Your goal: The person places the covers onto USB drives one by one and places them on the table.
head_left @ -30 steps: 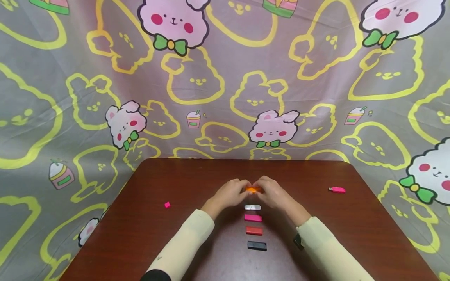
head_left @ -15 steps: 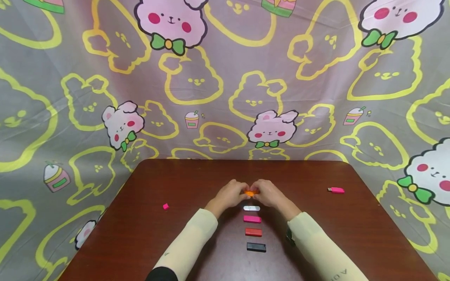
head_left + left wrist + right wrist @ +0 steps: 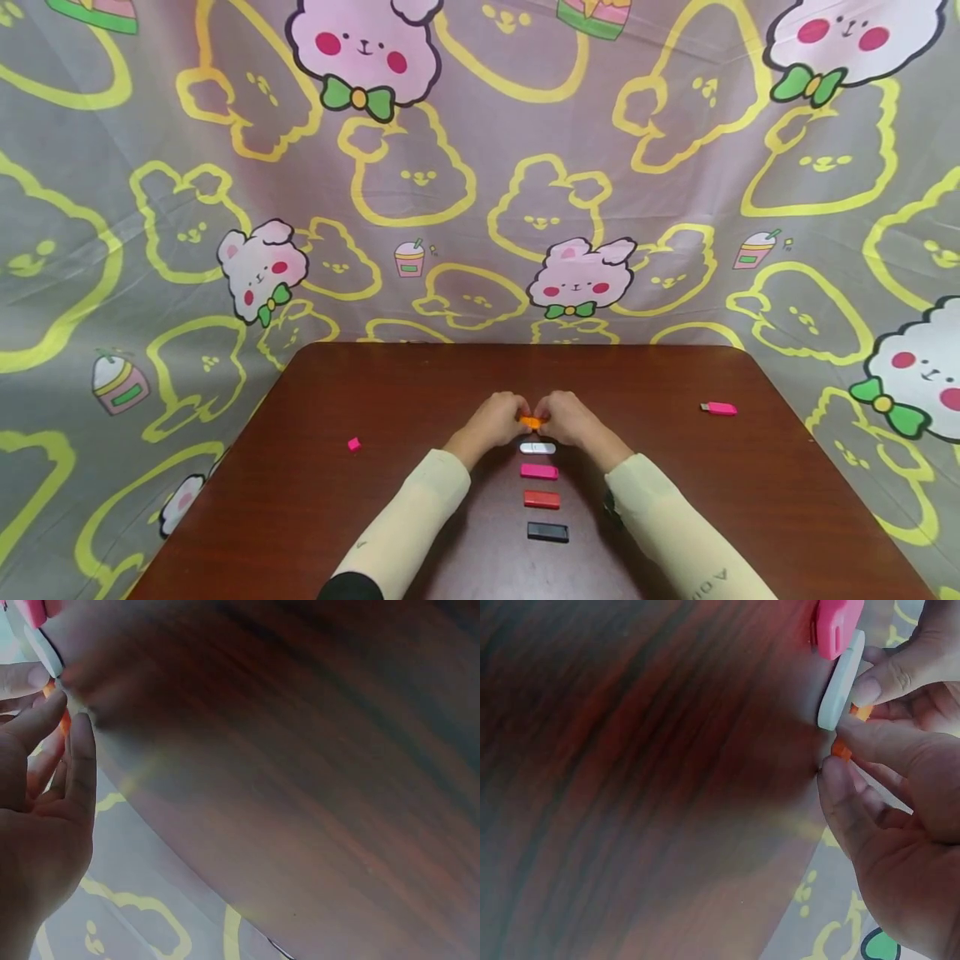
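Note:
Between my two hands an orange USB stick (image 3: 532,422) lies low at the table, mostly covered by fingers. My left hand (image 3: 498,421) pinches its left end and my right hand (image 3: 570,421) its right end. In the right wrist view, orange parts of the stick (image 3: 841,748) show between the thumbs and fingertips. Just nearer to me, close to the fingertips, lies a white USB stick (image 3: 537,448). Below it, in a column, come a pink USB stick (image 3: 539,472), a red one (image 3: 542,499) and a black one (image 3: 547,532), all lying crosswise.
Far to the right lies a pink USB stick (image 3: 722,409) with its metal plug bare. A small pink cap (image 3: 354,444) sits at the left on the brown table (image 3: 420,375). A patterned curtain (image 3: 480,183) hangs behind and beside the table.
Both hands have drawn a little toward me with the orange stick, bringing it nearer the white one. The other sticks and the cap have stayed in place.

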Action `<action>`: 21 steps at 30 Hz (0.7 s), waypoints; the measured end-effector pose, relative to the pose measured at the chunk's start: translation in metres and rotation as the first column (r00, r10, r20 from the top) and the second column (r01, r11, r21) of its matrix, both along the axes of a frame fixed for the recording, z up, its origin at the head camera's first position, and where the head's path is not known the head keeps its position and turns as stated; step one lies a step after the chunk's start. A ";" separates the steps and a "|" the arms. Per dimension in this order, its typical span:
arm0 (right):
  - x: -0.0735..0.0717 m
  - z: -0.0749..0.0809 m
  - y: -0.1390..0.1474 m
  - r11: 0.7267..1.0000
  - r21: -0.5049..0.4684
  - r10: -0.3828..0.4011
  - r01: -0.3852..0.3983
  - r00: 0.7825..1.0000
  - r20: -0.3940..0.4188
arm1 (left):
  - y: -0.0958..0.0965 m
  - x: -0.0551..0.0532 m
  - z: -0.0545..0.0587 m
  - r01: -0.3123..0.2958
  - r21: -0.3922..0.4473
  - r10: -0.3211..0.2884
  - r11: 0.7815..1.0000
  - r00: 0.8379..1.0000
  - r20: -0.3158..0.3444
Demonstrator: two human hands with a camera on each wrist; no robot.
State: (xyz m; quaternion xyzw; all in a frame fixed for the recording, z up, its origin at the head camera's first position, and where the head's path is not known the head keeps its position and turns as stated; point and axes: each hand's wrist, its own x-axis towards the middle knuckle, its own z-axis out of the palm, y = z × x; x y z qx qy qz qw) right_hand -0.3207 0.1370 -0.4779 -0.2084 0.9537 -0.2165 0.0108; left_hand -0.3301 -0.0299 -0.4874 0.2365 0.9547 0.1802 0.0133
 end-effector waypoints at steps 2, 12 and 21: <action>0.000 0.000 0.000 1.000 0.014 -0.011 0.011 1.000 0.011 | 0.001 0.000 0.000 -0.003 0.001 0.003 1.000 1.000 0.006; 0.001 0.002 0.000 0.998 0.047 -0.042 0.039 0.998 0.047 | -0.001 0.001 0.004 0.016 -0.027 -0.015 1.000 1.000 0.018; 0.003 0.003 0.001 1.000 0.015 -0.001 0.000 0.998 0.067 | -0.006 0.004 0.004 0.015 -0.007 -0.014 1.000 0.999 0.052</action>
